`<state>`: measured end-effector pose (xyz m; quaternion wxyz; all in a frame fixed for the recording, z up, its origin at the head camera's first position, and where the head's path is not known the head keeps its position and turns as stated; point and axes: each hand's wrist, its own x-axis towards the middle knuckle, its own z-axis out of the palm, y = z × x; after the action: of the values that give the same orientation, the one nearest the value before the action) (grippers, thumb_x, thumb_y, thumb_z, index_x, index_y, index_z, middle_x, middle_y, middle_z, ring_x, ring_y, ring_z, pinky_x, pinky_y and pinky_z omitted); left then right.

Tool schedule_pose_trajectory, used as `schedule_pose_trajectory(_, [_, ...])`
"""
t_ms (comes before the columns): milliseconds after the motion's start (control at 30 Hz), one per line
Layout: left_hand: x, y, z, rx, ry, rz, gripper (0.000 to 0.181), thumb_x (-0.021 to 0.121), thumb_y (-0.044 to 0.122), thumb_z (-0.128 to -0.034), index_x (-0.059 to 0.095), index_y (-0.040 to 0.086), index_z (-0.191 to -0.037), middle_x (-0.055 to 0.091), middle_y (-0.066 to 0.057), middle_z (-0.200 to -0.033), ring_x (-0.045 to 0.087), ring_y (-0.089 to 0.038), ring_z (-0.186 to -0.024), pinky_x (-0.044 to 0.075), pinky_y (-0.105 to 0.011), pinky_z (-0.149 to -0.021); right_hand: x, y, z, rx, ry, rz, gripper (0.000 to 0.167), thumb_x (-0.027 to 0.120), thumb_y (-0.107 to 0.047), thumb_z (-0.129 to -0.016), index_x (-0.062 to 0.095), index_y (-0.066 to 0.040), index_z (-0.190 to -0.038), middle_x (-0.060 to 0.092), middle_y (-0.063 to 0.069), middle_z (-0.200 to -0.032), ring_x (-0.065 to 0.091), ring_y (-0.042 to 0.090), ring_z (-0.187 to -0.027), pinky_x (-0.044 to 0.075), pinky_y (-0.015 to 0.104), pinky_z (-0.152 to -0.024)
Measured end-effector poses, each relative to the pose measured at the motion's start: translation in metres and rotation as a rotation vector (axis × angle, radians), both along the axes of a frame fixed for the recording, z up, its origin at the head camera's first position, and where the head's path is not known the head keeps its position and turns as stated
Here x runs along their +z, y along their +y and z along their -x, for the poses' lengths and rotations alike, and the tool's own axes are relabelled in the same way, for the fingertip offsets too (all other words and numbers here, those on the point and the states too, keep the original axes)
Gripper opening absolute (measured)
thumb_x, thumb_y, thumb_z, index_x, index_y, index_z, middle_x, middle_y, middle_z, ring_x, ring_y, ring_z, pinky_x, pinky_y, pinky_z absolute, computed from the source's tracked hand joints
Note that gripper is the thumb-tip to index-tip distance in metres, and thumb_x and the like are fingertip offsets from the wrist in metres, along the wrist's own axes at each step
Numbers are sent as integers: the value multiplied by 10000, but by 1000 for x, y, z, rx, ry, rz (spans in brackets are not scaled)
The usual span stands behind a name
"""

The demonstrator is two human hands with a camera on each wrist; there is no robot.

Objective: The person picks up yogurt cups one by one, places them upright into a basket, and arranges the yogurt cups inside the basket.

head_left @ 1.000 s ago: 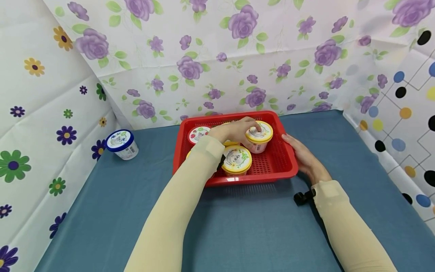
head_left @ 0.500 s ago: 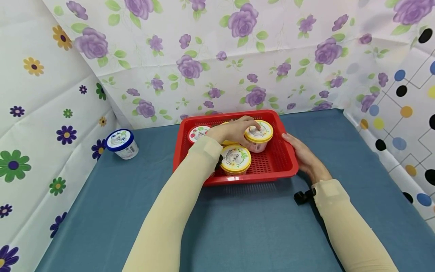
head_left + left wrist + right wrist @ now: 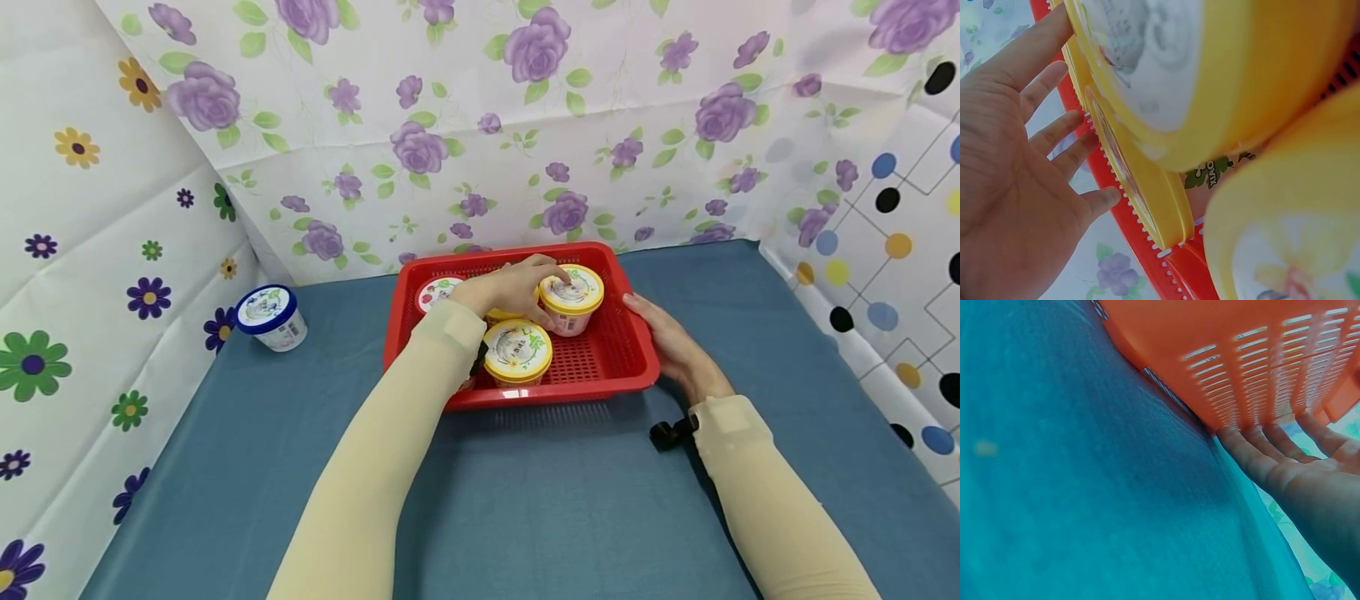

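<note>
In the head view, my left hand reaches into a red plastic basket. Its fingers lie around the left side of a lidded tub with a yellow rim, touching it. The left wrist view shows this hand with fingers spread beside yellow lids. A second yellow-lidded tub stands at the basket's front. One red-rimmed tub sits at the left, and another yellow lid is partly hidden under my hand. My right hand rests its fingertips against the basket's right wall from outside.
A tub with a blue lid stands apart on the blue cloth, left of the basket. Floral sheeting hangs behind, with patterned sheets at both sides. A black wrist strap is on my right wrist.
The left hand has shifted very slightly left, and the front yellow-lidded tub sits a little further left. The right hand stays against the basket wall.
</note>
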<state>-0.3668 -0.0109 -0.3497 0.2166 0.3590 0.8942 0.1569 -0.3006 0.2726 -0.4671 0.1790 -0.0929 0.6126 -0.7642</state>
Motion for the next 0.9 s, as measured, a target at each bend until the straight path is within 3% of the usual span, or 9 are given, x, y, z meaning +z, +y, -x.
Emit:
schedule_pose_trajectory(300, [4, -7, -1, 30, 1, -39, 753, 831, 321, -909, 447, 246, -1552, 190, -58, -1697, 187, -330, -1554, 203, -581, -1240, 0, 0, 0, 1, 0, -3, 591, 434, -441, -1116, 286, -134, -1599, 619, 152, -1365, 726, 210, -1043, 620, 389, -825])
schedule_pose_trajectory(600, [9, -14, -1, 22, 13, -93, 708, 801, 316, -941, 464, 184, -1549, 202, -96, -1691, 288, -276, -1518, 322, -474, -1212, -1, 0, 0, 0, 8, 8, 525, 424, -423, -1122, 337, -152, -1563, 641, 136, -1330, 728, 198, -1027, 621, 382, -819])
schedule_pose_trajectory(900, [13, -26, -2, 45, 31, -184, 644, 733, 351, -992, 473, 160, -1550, 290, -103, -1655, 342, -315, -1498, 386, -483, -1166, -1, 0, -1, -1, 7, 11, 495, 420, -419, -1124, 367, -156, -1539, 654, 112, -1303, 728, 191, -1022, 620, 373, -819])
